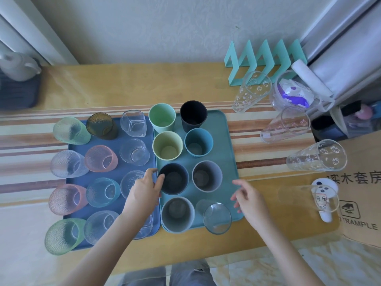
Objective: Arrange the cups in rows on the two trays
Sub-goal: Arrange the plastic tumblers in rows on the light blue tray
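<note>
Two trays lie side by side on the table. The blue tray (117, 205) on the left carries three columns of textured and clear glass cups. On the teal tray (223, 145) stand two columns of plastic cups, with a clear glass (216, 218) at the front right. My left hand (144, 193) touches the rim of the dark navy cup (174, 178) with its fingers on the cup's left side. My right hand (248, 201) hovers open over the teal tray's right edge, holding nothing. Several tall clear printed glasses, such as one (316, 155), stand off the trays at the right.
A cardboard box (362, 195) sits at the right front corner with a white bottle (325, 201) beside it. A teal rack (263, 60), a plastic container (292, 93) and a white roll (311, 79) are at the back right. A dark mat with a kettle (18, 87) is at the back left.
</note>
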Demonstrator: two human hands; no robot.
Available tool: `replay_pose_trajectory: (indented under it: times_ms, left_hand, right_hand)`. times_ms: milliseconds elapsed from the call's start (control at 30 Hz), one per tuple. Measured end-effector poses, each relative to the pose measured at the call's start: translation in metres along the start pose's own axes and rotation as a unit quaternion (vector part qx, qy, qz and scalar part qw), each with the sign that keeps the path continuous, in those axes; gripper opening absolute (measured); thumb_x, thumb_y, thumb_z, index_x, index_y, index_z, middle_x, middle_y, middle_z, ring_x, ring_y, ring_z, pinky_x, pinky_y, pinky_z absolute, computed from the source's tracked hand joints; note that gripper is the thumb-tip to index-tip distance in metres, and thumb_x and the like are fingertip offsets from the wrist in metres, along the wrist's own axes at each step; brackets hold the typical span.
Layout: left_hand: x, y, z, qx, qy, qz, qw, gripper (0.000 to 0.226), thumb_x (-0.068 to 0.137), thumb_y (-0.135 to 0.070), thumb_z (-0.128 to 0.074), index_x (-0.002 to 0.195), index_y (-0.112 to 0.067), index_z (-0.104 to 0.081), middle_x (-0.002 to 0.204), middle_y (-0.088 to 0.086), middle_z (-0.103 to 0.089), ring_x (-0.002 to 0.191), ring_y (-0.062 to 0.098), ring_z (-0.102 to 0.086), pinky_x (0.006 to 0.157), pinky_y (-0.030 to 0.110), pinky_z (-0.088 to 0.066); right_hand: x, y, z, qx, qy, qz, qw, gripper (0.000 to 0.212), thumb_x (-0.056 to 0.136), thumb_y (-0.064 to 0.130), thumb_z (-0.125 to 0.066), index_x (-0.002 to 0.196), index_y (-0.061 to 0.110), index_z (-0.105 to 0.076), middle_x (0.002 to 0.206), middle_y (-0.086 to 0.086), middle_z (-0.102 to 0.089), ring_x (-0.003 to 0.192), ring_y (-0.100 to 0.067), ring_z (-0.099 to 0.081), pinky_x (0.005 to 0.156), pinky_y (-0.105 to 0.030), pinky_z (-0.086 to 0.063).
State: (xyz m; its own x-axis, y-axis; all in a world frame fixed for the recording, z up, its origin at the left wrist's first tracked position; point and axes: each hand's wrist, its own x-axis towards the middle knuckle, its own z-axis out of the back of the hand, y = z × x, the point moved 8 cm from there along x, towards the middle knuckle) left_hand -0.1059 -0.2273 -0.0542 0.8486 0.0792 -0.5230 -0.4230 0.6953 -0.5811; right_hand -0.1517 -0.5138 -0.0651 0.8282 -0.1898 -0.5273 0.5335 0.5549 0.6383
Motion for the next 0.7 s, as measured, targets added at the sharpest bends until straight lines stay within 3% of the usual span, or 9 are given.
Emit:
replay_pose_trajectory:
  times_ms: [100,200,267,333,433,600,700]
  left_hand:
    - [0.004,0.000,0.017,0.028,-0.040,-0.015,0.999,0.039,0.093,-0.039,-0.039,0.123,-0.014,-0.047,0.085,0.016,-0.069,0.078,0.036,-0.064,0.071,0.043,-0.053]
    - [0.010,-0.006,0.031,0.025,-0.062,-0.030,0.997,0.032,0.093,-0.032,-0.046,0.118,-0.012,-0.050,0.072,0.011,-0.068,0.077,0.034,-0.061,0.069,0.036,-0.041]
    - [0.013,-0.012,0.036,0.019,-0.066,-0.038,0.997,0.030,0.093,-0.031,-0.046,0.116,-0.013,-0.051,0.067,0.008,-0.067,0.070,0.028,-0.058,0.069,0.034,-0.039]
    - [0.016,-0.018,0.036,0.012,-0.063,-0.049,0.997,0.030,0.094,-0.030,-0.046,0.117,-0.013,-0.051,0.065,0.007,-0.066,0.069,0.027,-0.058,0.071,0.035,-0.042]
    - [0.018,-0.023,0.036,0.012,-0.067,-0.059,0.996,0.029,0.094,-0.029,-0.046,0.118,-0.013,-0.050,0.066,0.009,-0.066,0.065,0.027,-0.057,0.067,0.035,-0.042]
    - [0.019,-0.024,0.036,0.004,-0.071,-0.070,0.995,0.027,0.093,-0.028,-0.047,0.117,-0.014,-0.051,0.063,0.006,-0.064,0.055,0.014,-0.053,0.064,0.032,-0.038]
    - [0.020,-0.022,0.038,0.004,-0.073,-0.071,0.995,0.028,0.093,-0.029,-0.047,0.118,-0.014,-0.051,0.060,0.000,-0.062,0.061,0.023,-0.055,0.068,0.034,-0.041]
  right_hand:
    - [-0.025,-0.020,-0.015,-0.063,0.067,0.053,0.994,0.062,0.081,-0.006,-0.055,0.120,0.040,-0.041,0.122,0.007,-0.049,0.078,-0.004,-0.059,0.069,-0.016,-0.050]
    - [-0.049,-0.021,-0.045,-0.049,0.125,0.099,0.986,0.080,0.070,0.009,-0.071,0.121,0.054,-0.030,0.133,0.018,-0.033,0.088,-0.001,-0.055,0.069,-0.013,-0.047]
    - [-0.054,-0.019,-0.057,-0.022,0.090,0.106,0.990,0.081,0.062,0.033,-0.076,0.122,0.057,-0.028,0.130,0.026,-0.037,0.098,0.003,-0.054,0.073,-0.014,-0.048]
    - [-0.052,-0.020,-0.061,0.003,0.035,0.098,0.995,0.077,0.057,0.044,-0.074,0.122,0.051,-0.033,0.120,0.025,-0.047,0.100,0.002,-0.057,0.075,-0.009,-0.045]
    - [-0.047,-0.020,-0.065,0.017,0.005,0.099,0.995,0.071,0.059,0.035,-0.075,0.119,0.050,-0.039,0.116,0.018,-0.055,0.094,-0.003,-0.063,0.073,-0.011,-0.046]
    - [-0.045,-0.022,-0.065,0.015,0.019,0.100,0.995,0.065,0.059,0.040,-0.070,0.118,0.045,-0.043,0.116,0.019,-0.055,0.092,-0.007,-0.064,0.079,-0.022,-0.051]
    - [-0.043,-0.023,-0.063,0.010,0.029,0.095,0.995,0.065,0.060,0.035,-0.074,0.118,0.040,-0.046,0.113,0.021,-0.056,0.087,-0.007,-0.065,0.076,-0.027,-0.053]
